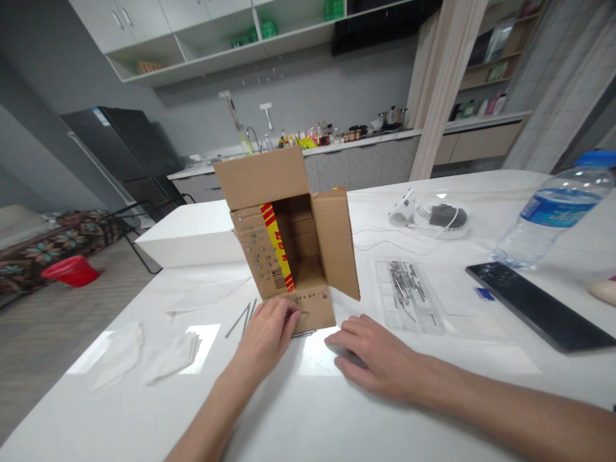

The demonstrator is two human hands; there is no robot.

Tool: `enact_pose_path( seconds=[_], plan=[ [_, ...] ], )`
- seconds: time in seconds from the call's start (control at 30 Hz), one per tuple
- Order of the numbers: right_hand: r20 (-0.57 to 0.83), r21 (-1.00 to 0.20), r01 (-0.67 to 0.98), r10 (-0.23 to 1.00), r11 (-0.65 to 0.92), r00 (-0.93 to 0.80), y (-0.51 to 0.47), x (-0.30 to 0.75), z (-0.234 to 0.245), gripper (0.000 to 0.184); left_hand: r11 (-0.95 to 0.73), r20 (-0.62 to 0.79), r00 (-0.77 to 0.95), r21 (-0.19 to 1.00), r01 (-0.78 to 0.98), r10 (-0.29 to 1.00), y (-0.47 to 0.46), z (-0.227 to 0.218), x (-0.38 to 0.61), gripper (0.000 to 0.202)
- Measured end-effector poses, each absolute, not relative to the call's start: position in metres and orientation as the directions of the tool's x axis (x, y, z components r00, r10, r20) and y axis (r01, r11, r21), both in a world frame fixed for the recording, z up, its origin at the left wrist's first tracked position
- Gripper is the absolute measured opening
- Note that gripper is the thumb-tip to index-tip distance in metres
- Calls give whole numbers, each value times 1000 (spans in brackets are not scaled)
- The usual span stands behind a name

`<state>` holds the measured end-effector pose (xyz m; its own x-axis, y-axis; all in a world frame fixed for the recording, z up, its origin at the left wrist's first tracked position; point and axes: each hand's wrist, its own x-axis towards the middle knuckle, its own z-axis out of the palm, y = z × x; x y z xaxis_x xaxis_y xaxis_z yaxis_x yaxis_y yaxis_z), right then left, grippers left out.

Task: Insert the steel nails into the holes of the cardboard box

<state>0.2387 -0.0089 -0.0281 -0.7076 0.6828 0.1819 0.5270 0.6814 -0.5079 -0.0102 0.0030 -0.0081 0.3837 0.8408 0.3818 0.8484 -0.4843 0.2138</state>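
An open cardboard box (293, 250) lies on its side on the white table (308, 398), its mouth facing me and its flaps spread. Nail heads dot its left and bottom flaps, and yellow-red tape runs down the left flap. My left hand (269, 333) rests against the bottom flap with its fingers curled round a thin nail. My right hand (373, 356) lies flat on the table just right of the box, fingers stretched out. A few loose nails (243, 319) lie left of my left hand.
A clear plastic tray (409, 292) with several nails sits right of the box. Beyond it are a dark tablet (539, 305), a water bottle (553, 215), a white headset with cable (433, 215) and a white box (187, 237). Folded tissues (144, 356) lie at the left.
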Motion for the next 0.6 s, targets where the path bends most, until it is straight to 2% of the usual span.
enact_pose_path(
  seconds=[0.3,0.6],
  plan=[
    [167,-501,540,688,676,-706,-11,240,-26,14,-449,551,242,278,849,799,4,-6,-13,8],
    [176,-507,532,686,678,-706,-10,239,-27,13,-431,569,192,322,843,800,5,-7,-14,12]
  ],
)
